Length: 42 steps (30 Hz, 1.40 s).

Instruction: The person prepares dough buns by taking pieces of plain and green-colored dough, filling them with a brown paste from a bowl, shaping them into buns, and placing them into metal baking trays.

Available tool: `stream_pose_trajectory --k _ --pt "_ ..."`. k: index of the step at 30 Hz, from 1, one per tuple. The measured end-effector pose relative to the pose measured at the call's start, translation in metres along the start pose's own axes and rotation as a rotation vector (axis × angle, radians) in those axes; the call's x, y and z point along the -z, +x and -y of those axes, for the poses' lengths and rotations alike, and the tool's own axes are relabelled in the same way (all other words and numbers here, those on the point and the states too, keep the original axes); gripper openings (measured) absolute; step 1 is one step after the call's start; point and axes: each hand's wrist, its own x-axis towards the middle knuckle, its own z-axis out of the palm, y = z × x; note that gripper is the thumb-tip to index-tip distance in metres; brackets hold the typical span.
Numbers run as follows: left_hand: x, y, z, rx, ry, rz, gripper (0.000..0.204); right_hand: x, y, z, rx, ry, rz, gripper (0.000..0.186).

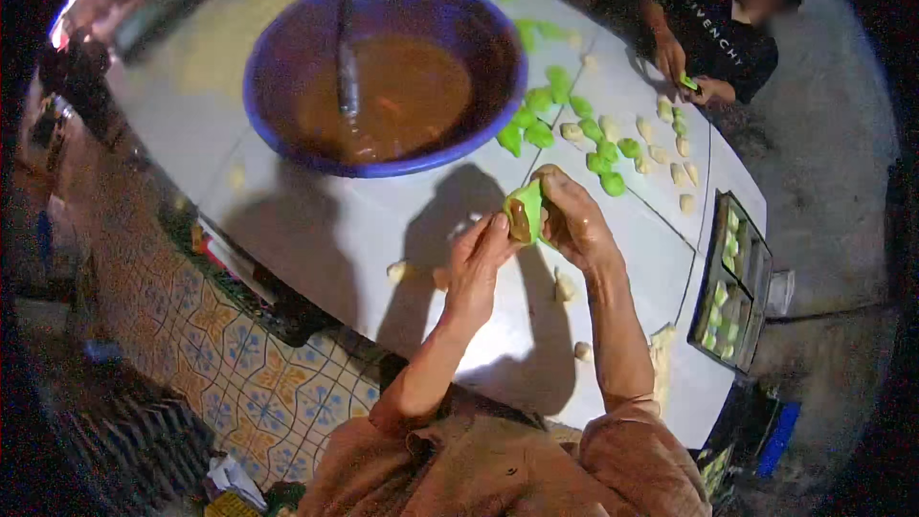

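Between both hands, over the white table (507,335), is a flattened piece of green dough (535,213) with brown filling (518,220) on it. My left hand (476,263) pinches its near left side with thumb and fingers. On the opposite side my right hand (579,225) grips the dough's edge, its fingers partly hidden behind it. Beyond my hands lie several green dough lumps (539,134) and pale dough pieces (657,154). A few pale scraps, one of them a small lump (565,284), lie close to my forearms.
A large purple basin (383,170) of brown paste stands at the far left, a long-handled tool (347,57) leaning in it. A dark compartmented tray (753,273) with green and pale pieces sits at the right edge. Across the table a person (723,38) holds green dough.
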Motion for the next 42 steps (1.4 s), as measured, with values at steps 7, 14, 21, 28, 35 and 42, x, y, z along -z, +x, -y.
stream_pose_trajectory --k 7,14,21,28,35,42 --pt "-0.023 -0.017 0.056 0.133 0.343 -0.12 0.035 0.043 -0.1 -0.033 0.324 -0.586 -0.192 0.05" --pt "-0.058 -0.025 0.1 0.031 0.568 0.074 0.036 0.058 -0.135 -0.052 0.638 -1.04 -0.618 0.032" --pt "-0.076 -0.016 0.095 0.388 0.387 0.209 0.035 0.081 -0.171 -0.047 0.356 -0.594 -0.436 0.027" --pt "-0.09 -0.041 0.109 0.323 0.368 0.261 0.032 0.113 -0.19 -0.071 0.55 -0.765 -0.477 0.037" --pt "-0.089 -0.046 0.12 0.2 0.503 0.32 0.026 0.076 -0.186 -0.068 0.563 -0.166 -0.723 0.029" --pt "-0.102 -0.064 0.123 0.294 0.532 0.303 0.026 0.106 -0.189 -0.086 0.775 -1.076 -0.893 0.045"
